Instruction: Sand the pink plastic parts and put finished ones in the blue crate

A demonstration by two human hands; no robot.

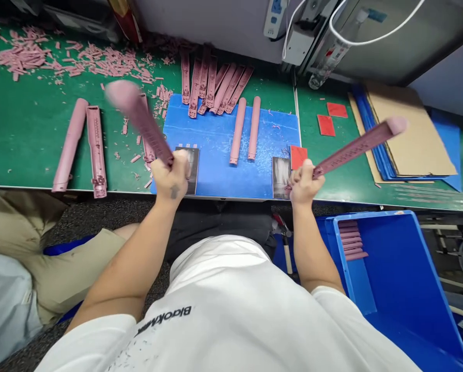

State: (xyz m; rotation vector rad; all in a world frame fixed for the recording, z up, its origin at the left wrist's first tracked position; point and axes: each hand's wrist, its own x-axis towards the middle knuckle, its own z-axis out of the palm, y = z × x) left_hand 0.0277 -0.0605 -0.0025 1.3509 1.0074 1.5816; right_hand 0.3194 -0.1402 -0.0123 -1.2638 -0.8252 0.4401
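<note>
My left hand [170, 178] is closed around one end of a long pink plastic shell [144, 121], which tilts up and to the left, its far end blurred. Another pink plastic shell [355, 147] is gripped by my right hand [306, 185] and points up to the right, ribbed side showing. Between the hands, two smooth pink shells [238, 132] lie side by side on a blue mat [212, 178]. Several more pink shells [204, 85] are piled at the mat's back edge, most with their hollow side up. Dark picture cards [281, 178] lie near each hand.
Pink scraps [111, 62] litter the green table [26, 139] at left, where two shells [72, 142] lie. Cardboard sheets [407, 134] and red squares [326, 125] are at right. A blue bin [405, 268] with several pink pieces stands below. A person's leg [80, 263] is at left.
</note>
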